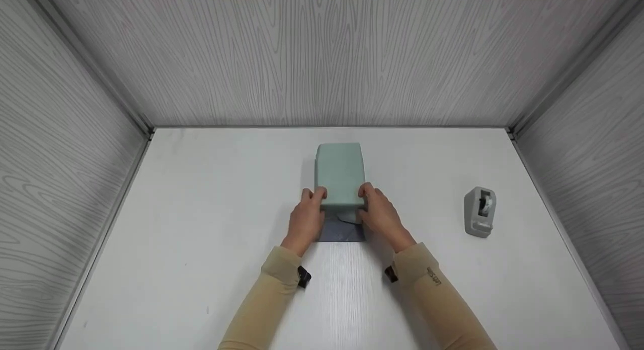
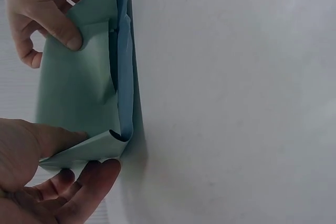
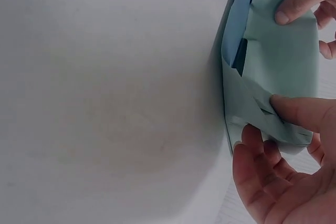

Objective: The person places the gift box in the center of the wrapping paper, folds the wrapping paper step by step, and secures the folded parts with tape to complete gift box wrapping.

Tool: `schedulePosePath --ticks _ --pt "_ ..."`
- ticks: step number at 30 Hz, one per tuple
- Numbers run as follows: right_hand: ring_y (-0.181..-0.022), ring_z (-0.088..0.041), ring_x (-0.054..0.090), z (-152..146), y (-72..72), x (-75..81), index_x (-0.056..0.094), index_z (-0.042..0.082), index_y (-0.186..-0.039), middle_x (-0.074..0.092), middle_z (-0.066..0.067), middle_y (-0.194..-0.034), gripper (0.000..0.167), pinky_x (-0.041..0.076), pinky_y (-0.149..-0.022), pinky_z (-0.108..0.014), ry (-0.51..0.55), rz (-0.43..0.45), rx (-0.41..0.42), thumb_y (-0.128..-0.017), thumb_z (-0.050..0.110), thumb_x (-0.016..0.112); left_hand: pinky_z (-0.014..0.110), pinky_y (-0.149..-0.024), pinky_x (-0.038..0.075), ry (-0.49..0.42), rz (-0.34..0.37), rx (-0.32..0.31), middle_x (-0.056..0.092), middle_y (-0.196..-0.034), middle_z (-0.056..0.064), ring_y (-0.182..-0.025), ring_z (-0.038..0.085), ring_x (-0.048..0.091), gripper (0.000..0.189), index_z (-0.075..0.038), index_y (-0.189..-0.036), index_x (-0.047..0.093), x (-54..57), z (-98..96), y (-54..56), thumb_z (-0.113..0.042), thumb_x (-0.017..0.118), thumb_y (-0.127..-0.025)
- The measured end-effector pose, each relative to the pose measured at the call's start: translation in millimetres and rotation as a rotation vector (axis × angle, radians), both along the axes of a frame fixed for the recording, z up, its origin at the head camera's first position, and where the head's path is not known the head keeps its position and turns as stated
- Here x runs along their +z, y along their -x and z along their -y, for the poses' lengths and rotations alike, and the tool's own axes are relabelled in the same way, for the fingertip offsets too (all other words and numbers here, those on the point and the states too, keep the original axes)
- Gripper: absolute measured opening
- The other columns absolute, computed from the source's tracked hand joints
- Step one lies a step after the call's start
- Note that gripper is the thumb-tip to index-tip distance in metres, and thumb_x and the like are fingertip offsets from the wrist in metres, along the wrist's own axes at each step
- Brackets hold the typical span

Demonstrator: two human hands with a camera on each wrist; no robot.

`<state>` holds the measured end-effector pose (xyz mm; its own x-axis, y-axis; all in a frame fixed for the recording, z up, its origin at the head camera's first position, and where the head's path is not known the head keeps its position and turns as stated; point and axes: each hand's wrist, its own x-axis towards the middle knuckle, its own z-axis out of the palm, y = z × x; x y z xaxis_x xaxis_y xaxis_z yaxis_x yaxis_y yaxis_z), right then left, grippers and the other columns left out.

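A box-shaped parcel in pale green wrapping paper (image 1: 341,171) lies at the middle of the table. My left hand (image 1: 306,218) pinches the paper at the parcel's near left corner, and my right hand (image 1: 385,216) pinches it at the near right corner. In the left wrist view, the left thumb lies against the folded end, with a side fold (image 2: 86,150) between it and the fingers. A creased fold (image 3: 262,103) sits under the right thumb in the right wrist view. The paper's blue-grey inner side shows on a bottom flap (image 1: 342,233) spread toward me.
A grey tape dispenser (image 1: 479,211) with a roll in it stands on the right side of the white table (image 1: 216,189). Wood-grained panels (image 1: 322,58) rise at the back and both sides.
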<state>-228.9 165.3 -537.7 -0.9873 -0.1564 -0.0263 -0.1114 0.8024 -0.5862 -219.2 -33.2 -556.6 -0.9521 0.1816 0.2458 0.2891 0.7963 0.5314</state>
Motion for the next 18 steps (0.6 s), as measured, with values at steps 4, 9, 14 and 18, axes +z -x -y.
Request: schedulePosePath --ticks 4,9,14,18 --pt "-0.091 -0.025 0.054 -0.2 1.0 -0.9 0.044 0.013 -0.117 0.056 -0.014 -0.108 0.042 0.049 -0.081 -0.044 0.009 0.006 0.000 -0.087 0.000 0.071 0.039 -0.079 0.053 0.037 -0.038 -0.025 0.041 -0.132 0.013 -0.112 0.029 0.055 0.038 -0.014 -0.115 0.051 2.9 1.1 1.5 -0.005 0.074 -0.087" --pt "-0.089 -0.025 0.054 -0.3 1.2 -1.6 0.045 0.013 -0.115 0.056 -0.013 -0.105 0.042 0.049 -0.079 -0.044 0.012 -0.002 0.003 -0.086 -0.001 0.072 0.043 -0.101 0.043 0.099 -0.042 -0.101 0.036 -0.151 0.009 -0.139 0.029 0.034 0.046 -0.014 -0.129 0.054 4.7 2.9 4.8 -0.010 0.075 -0.088" --pt "-0.088 -0.026 0.055 -0.8 1.0 -1.3 0.045 0.013 -0.114 0.056 -0.013 -0.104 0.042 0.049 -0.078 -0.044 0.014 -0.011 0.007 -0.086 0.000 0.073 0.044 -0.098 0.045 0.098 0.003 -0.104 0.037 -0.153 0.005 -0.132 0.030 0.045 0.055 -0.020 -0.140 0.054 4.7 3.3 5.4 -0.011 0.074 -0.089" --pt "-0.088 -0.026 0.053 -2.2 0.5 -1.4 0.044 0.012 -0.116 0.054 -0.013 -0.103 0.044 0.048 -0.077 -0.043 0.026 -0.009 0.025 -0.085 -0.002 0.073 0.042 -0.091 0.050 0.095 0.010 -0.095 0.038 -0.153 0.004 -0.122 0.031 0.055 0.055 -0.021 -0.140 0.056 5.4 3.0 5.7 -0.010 0.073 -0.089"
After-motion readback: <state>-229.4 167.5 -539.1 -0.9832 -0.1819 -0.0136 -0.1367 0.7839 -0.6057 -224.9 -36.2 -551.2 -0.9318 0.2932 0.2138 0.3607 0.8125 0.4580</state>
